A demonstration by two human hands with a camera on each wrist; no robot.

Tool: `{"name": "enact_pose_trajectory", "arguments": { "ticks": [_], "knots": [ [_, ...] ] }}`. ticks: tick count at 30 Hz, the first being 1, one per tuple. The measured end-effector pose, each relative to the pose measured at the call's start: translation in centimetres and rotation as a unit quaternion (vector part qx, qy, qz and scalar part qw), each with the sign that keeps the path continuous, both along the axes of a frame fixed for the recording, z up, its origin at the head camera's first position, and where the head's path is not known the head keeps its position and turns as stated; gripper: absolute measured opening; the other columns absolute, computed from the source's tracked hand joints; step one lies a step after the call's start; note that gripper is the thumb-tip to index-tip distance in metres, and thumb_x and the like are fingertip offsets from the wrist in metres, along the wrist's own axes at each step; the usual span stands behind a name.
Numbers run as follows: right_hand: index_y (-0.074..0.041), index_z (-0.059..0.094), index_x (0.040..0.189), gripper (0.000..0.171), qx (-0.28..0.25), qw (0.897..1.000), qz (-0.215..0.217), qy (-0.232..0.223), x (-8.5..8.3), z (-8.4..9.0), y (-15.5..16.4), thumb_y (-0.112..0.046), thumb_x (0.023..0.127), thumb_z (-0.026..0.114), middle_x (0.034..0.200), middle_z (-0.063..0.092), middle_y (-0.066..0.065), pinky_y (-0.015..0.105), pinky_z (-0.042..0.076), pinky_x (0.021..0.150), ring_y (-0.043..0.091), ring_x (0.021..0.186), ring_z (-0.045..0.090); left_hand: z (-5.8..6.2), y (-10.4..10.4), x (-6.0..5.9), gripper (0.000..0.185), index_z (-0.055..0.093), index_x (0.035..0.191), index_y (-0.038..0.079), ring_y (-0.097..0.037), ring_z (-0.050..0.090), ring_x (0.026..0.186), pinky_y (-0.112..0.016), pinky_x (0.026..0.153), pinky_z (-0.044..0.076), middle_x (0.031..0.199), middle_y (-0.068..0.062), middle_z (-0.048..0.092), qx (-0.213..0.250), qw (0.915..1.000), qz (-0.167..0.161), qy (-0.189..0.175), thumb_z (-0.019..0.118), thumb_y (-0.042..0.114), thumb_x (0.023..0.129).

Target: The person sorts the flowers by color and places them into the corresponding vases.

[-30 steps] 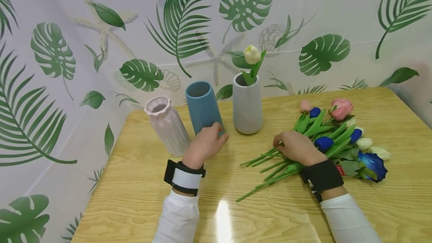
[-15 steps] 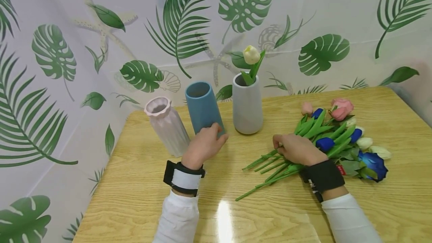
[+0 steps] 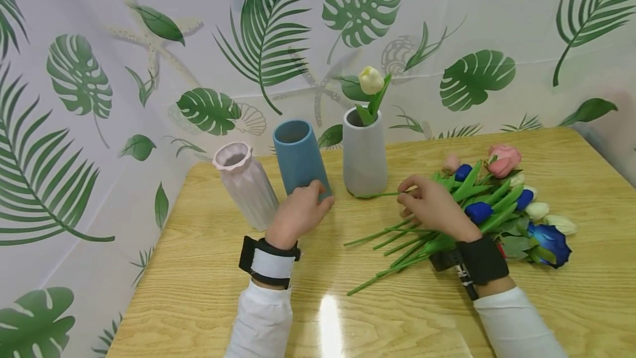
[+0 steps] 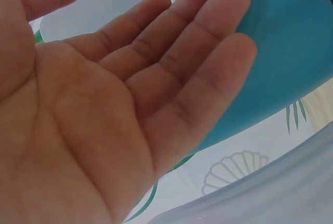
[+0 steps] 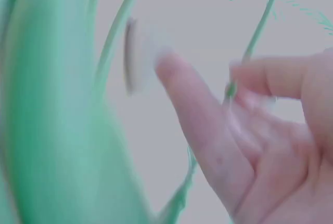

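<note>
We see the right hand with its thumb and one finger clamped on a thin green stem; from these fingers the stem goes out to the left, toward the foot of the grey vase. Whether it touches this vase, we cannot tell, and the stem's other end is hidden from us behind the hand. Under these fingers and to their right, the bunch lies on the desk. The pink rose is beyond and right of the same fingers, the blue rose farther to their right.

The left hand has its four fingers nearly straight, side by side, with the thumb apart. Their tips are at the lower front of the blue vase; we cannot tell if they press on it. Left of these fingers stands the pink vase; beyond them, to the right, the grey vase carries one white tulip.
</note>
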State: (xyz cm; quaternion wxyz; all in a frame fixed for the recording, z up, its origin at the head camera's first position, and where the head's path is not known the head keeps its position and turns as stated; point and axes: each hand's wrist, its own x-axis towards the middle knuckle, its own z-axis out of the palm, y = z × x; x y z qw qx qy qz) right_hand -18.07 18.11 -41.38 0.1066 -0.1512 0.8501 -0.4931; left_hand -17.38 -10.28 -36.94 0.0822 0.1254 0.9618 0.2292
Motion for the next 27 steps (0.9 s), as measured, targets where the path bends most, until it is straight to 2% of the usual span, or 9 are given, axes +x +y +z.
{"name": "enact_pose_trajectory", "arguments": {
  "ticks": [4,7,8,10,15,17,18,21,27],
  "knots": [
    [0.007,0.048,0.134,0.044,-0.142,0.984,-0.094,-0.045,0.3,0.1,-0.8,-0.026,0.105,0.052,0.117,0.065,0.025,0.036,0.059,0.077,0.02,0.089,0.073,0.1,-0.1,0.0,0.038,0.056,0.126,0.0,-0.019,0.06,0.064,-0.033,0.06,0.047,0.08,-0.009,0.063,-0.001,1.0,-0.001,-0.002,0.052,0.031,0.105],
    [0.001,0.052,0.13,0.038,-0.295,0.937,-0.16,-0.094,0.5,0.2,-1.6,-0.024,0.103,0.056,0.106,0.071,0.011,0.028,0.058,0.077,0.01,0.083,0.072,0.1,-0.1,0.0,0.038,0.055,0.126,-0.001,-0.019,0.06,0.063,-0.033,0.059,0.047,0.079,-0.009,0.062,0.001,1.0,-0.002,-0.004,0.052,0.031,0.105],
    [-0.001,0.056,0.125,0.031,-0.355,0.911,-0.175,-0.115,0.6,0.4,-1.8,-0.021,0.102,0.058,0.101,0.071,0.006,0.026,0.058,0.076,0.009,0.082,0.071,0.0,-0.1,0.1,0.038,0.056,0.125,-0.001,-0.019,0.059,0.063,-0.033,0.059,0.046,0.079,-0.008,0.061,0.0,1.0,-0.002,-0.004,0.052,0.03,0.104],
    [-0.004,0.062,0.112,0.016,-0.474,0.842,-0.193,-0.17,0.8,0.7,-2.3,-0.016,0.101,0.058,0.091,0.07,0.002,0.022,0.057,0.073,0.009,0.078,0.069,0.0,-0.2,0.0,0.037,0.056,0.124,-0.001,-0.019,0.059,0.062,-0.033,0.058,0.046,0.077,-0.008,0.06,0.0,1.0,-0.002,-0.005,0.052,0.03,0.104],
    [-0.002,0.069,0.094,0.017,-0.674,0.637,-0.193,-0.32,1.2,1.7,-2.7,-0.007,0.101,0.054,0.084,0.065,0.01,0.02,0.055,0.068,0.016,0.072,0.066,-0.1,-0.2,0.0,0.036,0.056,0.123,-0.001,-0.02,0.058,0.06,-0.033,0.057,0.045,0.075,-0.008,0.059,-0.008,1.0,-0.001,-0.004,0.052,0.03,0.104],
    [0.001,0.069,0.095,0.019,-0.709,0.575,-0.19,-0.362,1.3,2.0,-2.7,-0.006,0.101,0.053,0.084,0.065,0.012,0.02,0.056,0.068,0.017,0.072,0.067,-0.1,-0.1,0.1,0.036,0.057,0.123,-0.001,-0.019,0.058,0.06,-0.033,0.057,0.045,0.075,-0.007,0.059,-0.01,0.9999,0.0,-0.005,0.052,0.03,0.104],
    [0.003,0.069,0.095,0.02,-0.719,0.553,-0.188,-0.376,1.3,2.2,-2.7,-0.006,0.102,0.052,0.084,0.066,0.013,0.021,0.056,0.068,0.018,0.072,0.068,-0.1,-0.1,0.1,0.036,0.057,0.123,-0.001,-0.019,0.058,0.06,-0.033,0.057,0.045,0.075,-0.007,0.059,-0.011,0.9999,0.0,-0.006,0.052,0.03,0.105],
    [0.004,0.069,0.099,0.022,-0.732,0.527,-0.18,-0.393,1.5,2.6,-2.8,-0.007,0.102,0.051,0.086,0.068,0.014,0.021,0.056,0.069,0.019,0.072,0.069,-0.1,-0.1,0.1,0.037,0.056,0.123,0.0,-0.019,0.058,0.06,-0.032,0.056,0.045,0.075,-0.007,0.059,-0.014,0.9999,0.001,-0.009,0.052,0.031,0.105],
    [-0.006,0.051,0.133,0.029,-0.74,0.529,-0.15,-0.388,1.8,3.2,-3.0,-0.005,0.104,0.047,0.104,0.068,0.017,0.022,0.056,0.072,0.021,0.075,0.069,-0.1,-0.1,0.1,0.037,0.056,0.124,0.0,-0.019,0.058,0.06,-0.032,0.056,0.045,0.076,-0.007,0.06,-0.017,0.9997,0.0,-0.017,0.052,0.031,0.105]
  ]
}}
